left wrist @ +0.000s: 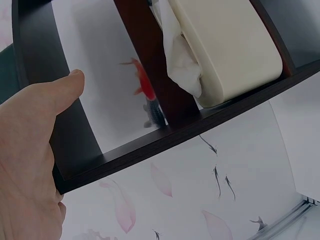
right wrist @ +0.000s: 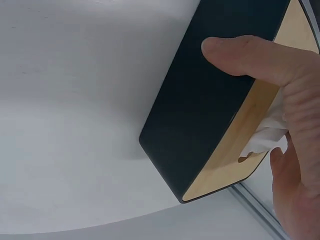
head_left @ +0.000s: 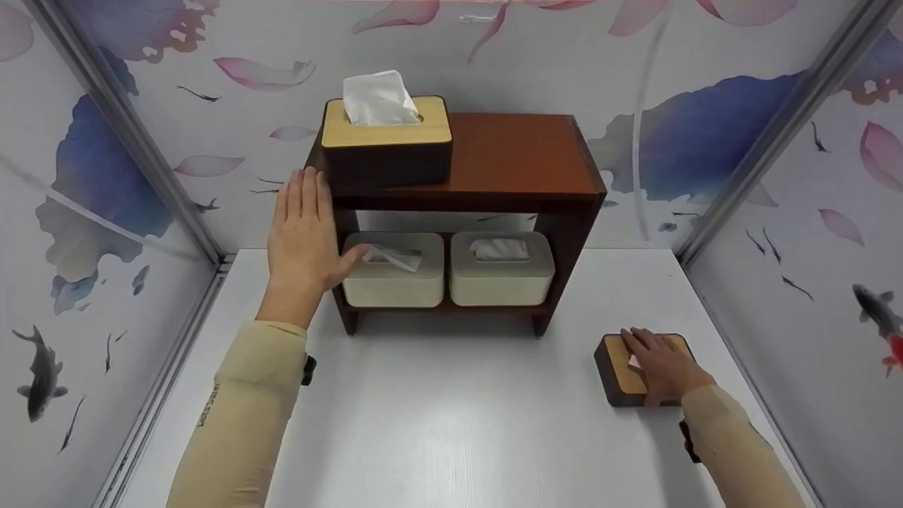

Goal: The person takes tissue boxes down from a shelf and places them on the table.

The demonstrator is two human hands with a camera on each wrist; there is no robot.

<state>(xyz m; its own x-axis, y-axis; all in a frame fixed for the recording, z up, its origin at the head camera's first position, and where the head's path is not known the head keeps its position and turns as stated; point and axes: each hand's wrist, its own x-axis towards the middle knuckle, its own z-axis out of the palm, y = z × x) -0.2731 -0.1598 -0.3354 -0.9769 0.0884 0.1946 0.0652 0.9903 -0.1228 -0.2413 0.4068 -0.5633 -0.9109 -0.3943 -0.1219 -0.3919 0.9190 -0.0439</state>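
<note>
My left hand (head_left: pixel 303 240) lies against the left side of a dark red-brown wooden shelf (head_left: pixel 522 155), fingers straight and thumb out across the front. The left wrist view shows that hand (left wrist: pixel 30 135) at the shelf's dark frame (left wrist: pixel 132 154). On the white table at right, my right hand (head_left: pixel 663 367) grips a black tissue box with a wooden lid (head_left: pixel 621 353). In the right wrist view, this hand (right wrist: pixel 300 105) has its thumb on the black side of the box (right wrist: pixel 195 110) and covers part of the lid and the white tissue (right wrist: pixel 267 132).
Another black, wooden-lidded tissue box (head_left: pixel 388 159) stands on the shelf's top left. Two cream tissue boxes (head_left: pixel 394 289) (head_left: pixel 501 286) sit side by side on the lower level. Patterned panels (head_left: pixel 494 77) with metal edge strips enclose the white table (head_left: pixel 437 423) at back and sides.
</note>
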